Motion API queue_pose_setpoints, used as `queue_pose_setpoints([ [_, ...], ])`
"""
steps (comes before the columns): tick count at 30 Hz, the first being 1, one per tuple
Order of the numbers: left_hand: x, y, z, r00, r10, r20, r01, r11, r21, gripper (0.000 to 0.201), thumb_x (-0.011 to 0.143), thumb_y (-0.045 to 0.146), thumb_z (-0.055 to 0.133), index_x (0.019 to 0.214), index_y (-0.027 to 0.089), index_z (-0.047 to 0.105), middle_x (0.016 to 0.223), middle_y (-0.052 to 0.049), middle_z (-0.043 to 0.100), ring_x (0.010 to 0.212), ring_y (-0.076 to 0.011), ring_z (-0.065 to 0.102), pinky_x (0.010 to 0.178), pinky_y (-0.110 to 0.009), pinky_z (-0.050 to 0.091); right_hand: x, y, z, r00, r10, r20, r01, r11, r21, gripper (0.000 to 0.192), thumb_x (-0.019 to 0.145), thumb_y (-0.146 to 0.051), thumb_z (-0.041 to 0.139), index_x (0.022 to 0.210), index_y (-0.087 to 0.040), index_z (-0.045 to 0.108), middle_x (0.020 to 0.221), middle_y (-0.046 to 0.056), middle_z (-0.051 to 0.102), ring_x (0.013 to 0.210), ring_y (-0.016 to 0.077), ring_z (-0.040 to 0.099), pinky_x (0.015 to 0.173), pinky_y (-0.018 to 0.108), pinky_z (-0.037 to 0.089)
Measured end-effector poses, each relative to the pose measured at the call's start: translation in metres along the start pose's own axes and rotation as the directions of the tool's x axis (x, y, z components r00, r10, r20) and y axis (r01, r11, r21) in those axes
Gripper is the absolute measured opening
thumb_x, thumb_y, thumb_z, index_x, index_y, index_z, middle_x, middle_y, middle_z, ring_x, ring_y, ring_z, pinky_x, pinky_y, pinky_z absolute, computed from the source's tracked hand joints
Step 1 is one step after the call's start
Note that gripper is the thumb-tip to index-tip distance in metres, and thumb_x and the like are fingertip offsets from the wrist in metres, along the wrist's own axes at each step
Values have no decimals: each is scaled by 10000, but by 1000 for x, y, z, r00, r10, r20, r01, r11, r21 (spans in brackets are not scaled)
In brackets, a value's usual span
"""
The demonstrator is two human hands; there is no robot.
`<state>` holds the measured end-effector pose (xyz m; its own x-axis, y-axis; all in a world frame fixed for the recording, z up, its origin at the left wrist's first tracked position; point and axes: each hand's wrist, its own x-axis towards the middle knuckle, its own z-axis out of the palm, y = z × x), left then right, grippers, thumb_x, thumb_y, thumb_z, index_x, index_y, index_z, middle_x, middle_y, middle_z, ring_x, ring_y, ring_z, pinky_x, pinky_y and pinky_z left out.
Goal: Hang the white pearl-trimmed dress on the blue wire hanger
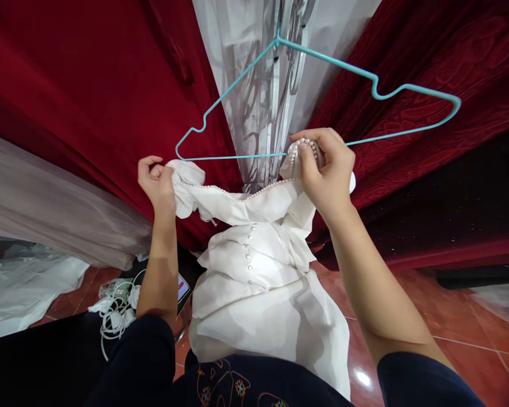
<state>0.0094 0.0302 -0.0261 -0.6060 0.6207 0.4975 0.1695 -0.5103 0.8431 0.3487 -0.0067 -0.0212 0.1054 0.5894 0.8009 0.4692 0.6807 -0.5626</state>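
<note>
The dress is white with pearly beads. Above the dress, the clothes hanger is turquoise; left of it, a curtain is plain crimson; right of it, a drape is dark red, swirl-patterned. Below it, the shirt is navy with orange motifs.

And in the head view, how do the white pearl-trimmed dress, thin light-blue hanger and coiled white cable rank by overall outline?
1. White dress
2. Light-blue hanger, wider but enclosing less area
3. White cable
</note>
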Motion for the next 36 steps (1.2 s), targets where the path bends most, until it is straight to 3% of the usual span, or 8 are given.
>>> queue_pose_setpoints([
  [4, 29, 38, 30, 974, 224, -42, -226, 971, -76, 444, 711, -263, 480, 858, 141, 586, 744, 78, 505, 585, -44, 415, 591, -201, 348, 0, -1, -1, 1000, -13, 2, 13, 1000, -11, 280, 1084, -396, 524, 1108, -256, 765, 991, 47, 724, 942, 190, 686, 957, 410, 583],
  [8, 34, 67, 75, 948, 286, 137, -279, 958, -65, 450, 786, -289, 609, 860, 153, 575, 788, 76, 521, 571, -41, 385, 574, -232, 306, -1, -4, -2, 1000, -1, 3, 1, 1000, -11, 266, 1077, -384, 539, 1093, -243, 764, 1008, 46, 741, 934, 180, 689, 930, 386, 578],
  [14, 54, 16, 91, 878, 400, 262, -416, 909, 7, 275, 988, 111, 861, 1010, 184, 597, 788, 61, 466, 685, -83, 369, 680, -280, 369, -3, -10, -4, 1000, 26, 12, -26, 999, -29, 237, 1070, -345, 536, 1099, -252, 752, 988, 45, 727, 927, 187, 681, 961, 401, 586],
  [19, 74, -17, 74, 742, 602, 295, -633, 774, 10, 677, 910, 872, 559, 1144, 238, 584, 914, 42, 475, 673, -58, 333, 621, -303, 351, -2, -9, -4, 999, 31, 29, -30, 999, -35, 256, 1077, -374, 523, 1105, -258, 749, 993, 49, 724, 937, 192, 685, 969, 413, 599],
  [24, 53, 17, 96, 608, 662, 438, -699, 708, -101, 594, 1031, 803, 470, 1420, 355, 510, 1312, 47, 601, 694, -42, 437, 668, -308, 457, -1, -8, -1, 999, 44, 14, -44, 999, -22, 302, 1080, -461, 530, 1096, -257, 752, 1009, 57, 726, 968, 201, 694, 1007, 430, 606],
  [30, -6, 54, 106, 442, 787, 431, -761, 583, -284, 490, 1154, 558, 558, 1550, 271, 512, 1478, -63, 581, 1372, -180, 582, 1231, -381, 489, -1, -9, -4, 999, 33, 1, -33, 999, -28, 318, 1074, -490, 540, 1071, -255, 754, 1007, 57, 727, 963, 198, 695, 964, 416, 606],
  [33, -47, 68, 98, 491, 667, 560, -667, 702, -250, 216, 1163, 435, 572, 1245, 294, 714, 1266, -43, 721, 1531, -257, 490, 1362, -523, 329, 0, -8, -4, 1000, 13, 0, -13, 1000, -29, 287, 1074, -454, 547, 1071, -254, 752, 999, 56, 730, 949, 192, 692, 934, 401, 596],
  [36, -75, 71, 93, 577, 496, 649, -533, 831, -161, 244, 1156, 430, 545, 1109, 298, 744, 1274, -51, 719, 1471, -293, 565, 1286, -548, 429, 0, -6, -3, 1000, 15, -4, -15, 999, -36, 275, 1077, -438, 542, 1072, -255, 747, 1009, 57, 736, 962, 195, 694, 912, 396, 588],
])
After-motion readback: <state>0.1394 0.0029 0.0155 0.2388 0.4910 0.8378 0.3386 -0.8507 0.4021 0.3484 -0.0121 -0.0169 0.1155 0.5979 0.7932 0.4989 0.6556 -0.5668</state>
